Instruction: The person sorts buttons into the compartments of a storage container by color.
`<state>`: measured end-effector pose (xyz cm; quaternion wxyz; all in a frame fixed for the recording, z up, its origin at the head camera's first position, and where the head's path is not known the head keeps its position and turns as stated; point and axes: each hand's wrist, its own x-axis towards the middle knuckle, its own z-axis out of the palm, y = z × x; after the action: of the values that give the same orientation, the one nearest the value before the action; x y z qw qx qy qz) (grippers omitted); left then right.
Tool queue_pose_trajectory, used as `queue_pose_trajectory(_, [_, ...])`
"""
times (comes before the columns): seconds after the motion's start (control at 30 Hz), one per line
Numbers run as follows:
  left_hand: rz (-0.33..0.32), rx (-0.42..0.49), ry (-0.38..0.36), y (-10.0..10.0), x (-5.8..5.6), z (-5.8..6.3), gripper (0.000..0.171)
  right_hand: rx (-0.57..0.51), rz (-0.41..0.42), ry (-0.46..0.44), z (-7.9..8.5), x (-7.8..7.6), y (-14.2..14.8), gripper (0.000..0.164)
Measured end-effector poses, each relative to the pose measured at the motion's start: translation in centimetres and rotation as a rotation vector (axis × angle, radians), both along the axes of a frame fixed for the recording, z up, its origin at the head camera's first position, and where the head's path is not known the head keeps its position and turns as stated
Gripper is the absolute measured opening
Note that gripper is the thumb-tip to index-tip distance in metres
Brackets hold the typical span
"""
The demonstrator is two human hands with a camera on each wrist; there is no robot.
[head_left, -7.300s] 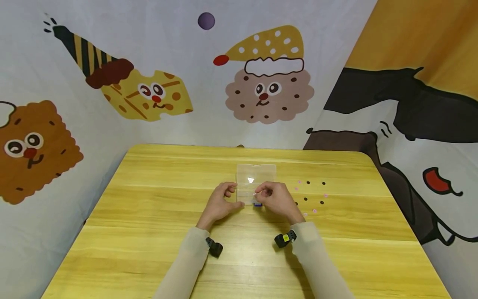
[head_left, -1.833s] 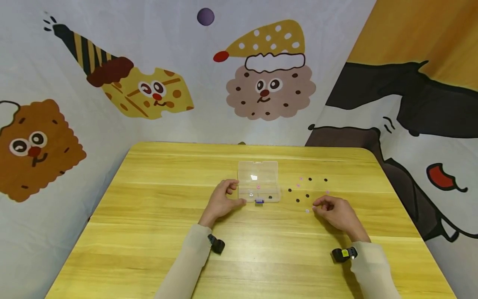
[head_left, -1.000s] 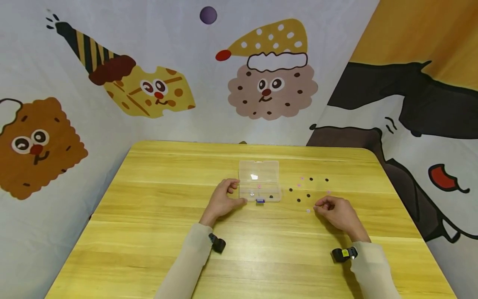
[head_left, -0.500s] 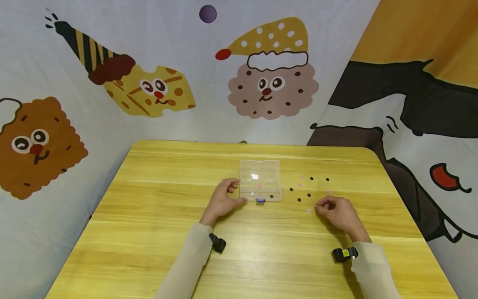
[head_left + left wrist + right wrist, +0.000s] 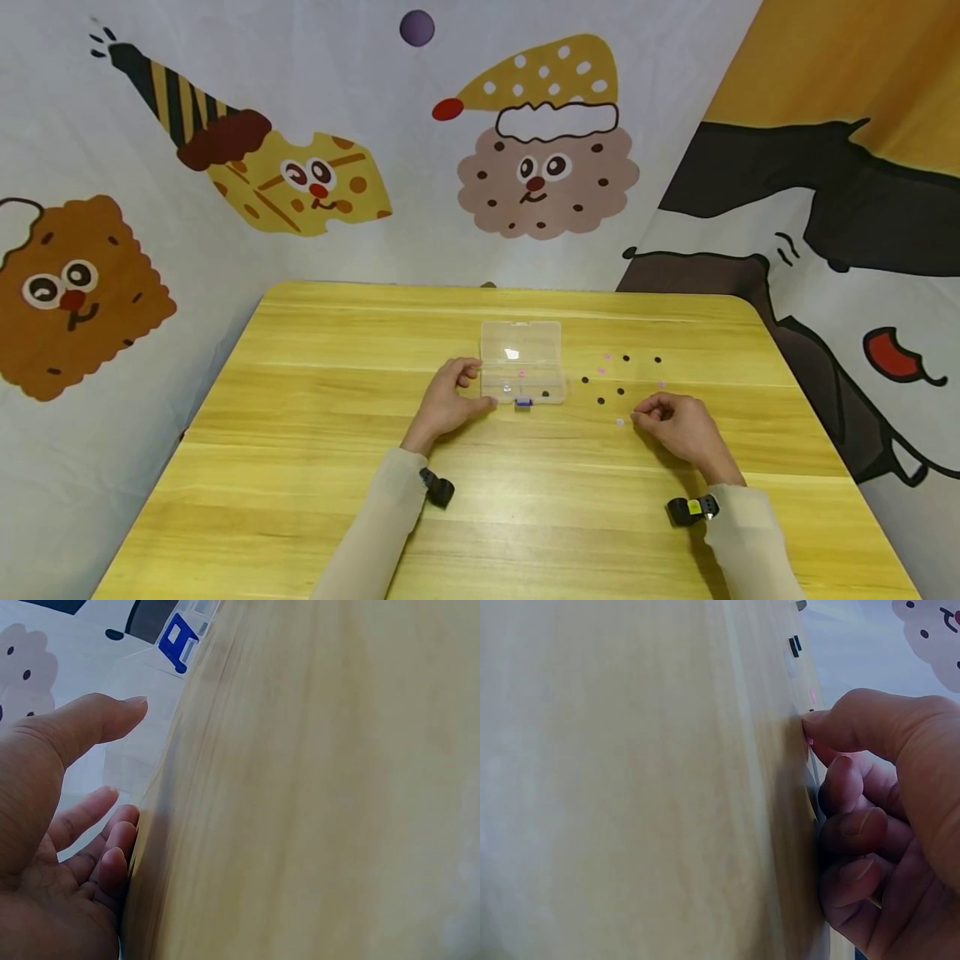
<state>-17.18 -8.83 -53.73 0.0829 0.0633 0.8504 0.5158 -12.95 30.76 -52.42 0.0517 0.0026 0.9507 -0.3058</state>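
A clear plastic box [image 5: 536, 340] lies with its lid up, a blue latch [image 5: 523, 403] on its front. Inside are a pink disc [image 5: 522, 373], a dark disc [image 5: 545, 394] and a pale piece [image 5: 507, 389]. My left hand [image 5: 447, 404] holds the box's left end, thumb at the front corner and fingers bent at the back. To the right, my right hand [image 5: 678, 423] is low at the table, thumb and forefinger together. In the right wrist view a bit of a small pink disc [image 5: 810, 741] shows between those fingertips; the other fingers are curled.
Several small discs lie scattered right of the box, such as a black disc [image 5: 601, 402] and a pale disc [image 5: 619, 422] near the right fingertips. The wooden table [image 5: 360, 325] ends at a cloth backdrop [image 5: 420, 258] with cartoon prints.
Since the oldest frame my right hand has left the box and moved right to the scattered discs. It has stayed there for about two seconds. My left hand has kept its place.
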Motion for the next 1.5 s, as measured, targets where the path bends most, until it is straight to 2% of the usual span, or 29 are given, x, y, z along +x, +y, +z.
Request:
queue_pose_trajectory(1.03, [0.002,0.012,-0.004,-0.14,-0.03,-0.08,0.068,-0.015,0.000,0.026,0.12,-0.13,0.16,0.010])
queue_pose_trajectory(1.5, [0.000,0.015,-0.006,-0.12,-0.03,-0.08,0.069,-0.028,-0.005,-0.010,0.31,-0.08,0.11,0.010])
